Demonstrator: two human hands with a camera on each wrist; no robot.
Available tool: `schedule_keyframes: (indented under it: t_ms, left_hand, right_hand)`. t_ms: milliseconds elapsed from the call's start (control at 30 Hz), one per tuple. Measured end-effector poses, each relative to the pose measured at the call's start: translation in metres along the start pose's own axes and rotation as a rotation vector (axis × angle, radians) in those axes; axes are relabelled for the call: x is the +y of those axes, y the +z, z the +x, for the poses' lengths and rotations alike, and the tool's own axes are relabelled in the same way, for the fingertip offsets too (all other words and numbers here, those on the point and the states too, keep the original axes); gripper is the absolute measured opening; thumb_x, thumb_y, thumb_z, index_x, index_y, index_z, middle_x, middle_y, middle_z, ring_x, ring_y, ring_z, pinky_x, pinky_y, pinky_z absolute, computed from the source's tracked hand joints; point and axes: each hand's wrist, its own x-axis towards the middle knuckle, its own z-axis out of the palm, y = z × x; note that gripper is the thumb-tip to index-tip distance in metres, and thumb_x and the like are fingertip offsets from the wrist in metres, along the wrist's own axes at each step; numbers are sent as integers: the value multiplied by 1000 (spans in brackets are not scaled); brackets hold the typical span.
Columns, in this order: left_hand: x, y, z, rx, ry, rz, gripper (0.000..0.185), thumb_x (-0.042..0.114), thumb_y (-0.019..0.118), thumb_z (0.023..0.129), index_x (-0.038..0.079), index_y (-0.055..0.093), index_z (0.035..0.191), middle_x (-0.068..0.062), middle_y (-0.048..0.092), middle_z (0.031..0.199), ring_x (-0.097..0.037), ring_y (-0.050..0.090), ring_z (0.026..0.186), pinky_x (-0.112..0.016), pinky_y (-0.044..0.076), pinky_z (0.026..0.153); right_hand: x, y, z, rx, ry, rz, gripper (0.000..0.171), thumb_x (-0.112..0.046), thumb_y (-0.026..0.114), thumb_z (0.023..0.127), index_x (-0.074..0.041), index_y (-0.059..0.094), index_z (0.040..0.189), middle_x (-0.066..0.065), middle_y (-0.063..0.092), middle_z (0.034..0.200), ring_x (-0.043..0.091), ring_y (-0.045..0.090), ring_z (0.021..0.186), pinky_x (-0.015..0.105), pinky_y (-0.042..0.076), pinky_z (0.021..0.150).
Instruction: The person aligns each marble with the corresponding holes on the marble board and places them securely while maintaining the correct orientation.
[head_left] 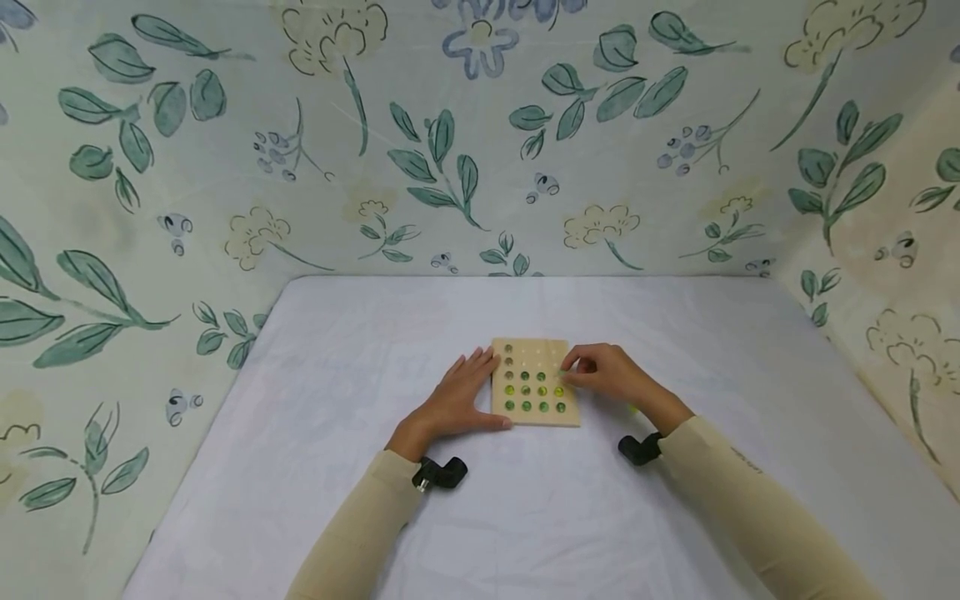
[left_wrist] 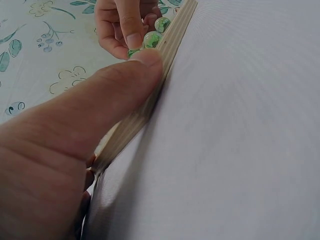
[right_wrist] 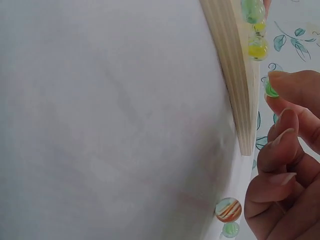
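A square light wooden board (head_left: 534, 358) with rows of round hollows lies flat on the table. Green marbles (head_left: 526, 406) fill its front row, and yellow ones (head_left: 510, 390) sit in the row behind. Further marbles run up the left column and into the third row. My left hand (head_left: 461, 400) rests spread at the board's left side, its thumb against the front edge and its fingertips on the left edge. Over the right edge, my right hand (head_left: 603, 372) pinches a green marble (right_wrist: 271, 88) between thumb and index finger, close to the third row.
An orange-and-white swirled marble (right_wrist: 228, 210) and a green glass marble (right_wrist: 231, 230) lie on the tablecloth near my right hand. White cloth (head_left: 360, 333) covers the table, and a leaf-patterned backdrop (head_left: 480, 167) rises behind it. Each wrist carries a black camera (head_left: 640, 450).
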Motion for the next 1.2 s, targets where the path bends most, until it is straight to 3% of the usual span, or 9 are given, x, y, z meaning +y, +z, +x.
schedule_keyframes:
  t_ms: [1200]
  left_hand:
    - [2, 0, -1, 7, 0, 0, 112, 71, 68, 72, 17, 17, 156, 4, 7, 162, -10, -1, 147, -32, -2, 120]
  right_hand:
    - [-2, 6, 5, -42, 32, -7, 14, -22, 73, 87, -15, 70, 98, 2, 56, 76, 18, 49, 70, 28, 41, 58]
